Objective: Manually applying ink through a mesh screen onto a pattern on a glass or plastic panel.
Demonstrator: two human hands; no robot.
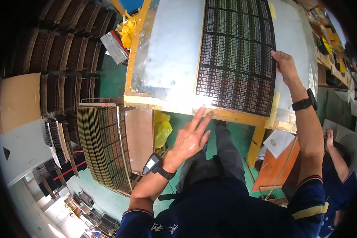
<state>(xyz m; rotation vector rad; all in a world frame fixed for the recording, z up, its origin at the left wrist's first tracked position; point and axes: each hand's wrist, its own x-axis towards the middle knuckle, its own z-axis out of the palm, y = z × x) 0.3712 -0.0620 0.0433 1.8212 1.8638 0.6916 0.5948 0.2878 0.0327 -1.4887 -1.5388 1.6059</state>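
Observation:
A large black panel, printed with rows of small repeated coloured patterns, lies on the pale work table. Its near edge reaches the table's yellow front rim. My right hand is closed at the panel's right edge, thumb and fingers pinching it; part of the fingers is hidden. At the near left corner, my left hand stretches its fingers out, apart from one another, with the tips at the table rim beside the panel. Whether those tips touch the panel is hard to tell in the glare. Each wrist wears a dark watch.
Left of me stands a rack packed with similar panels, with a brown board beside it. Further racks fill the far left. A yellow bag hangs below the table. On the right, a co-worker's arm shows near an orange board.

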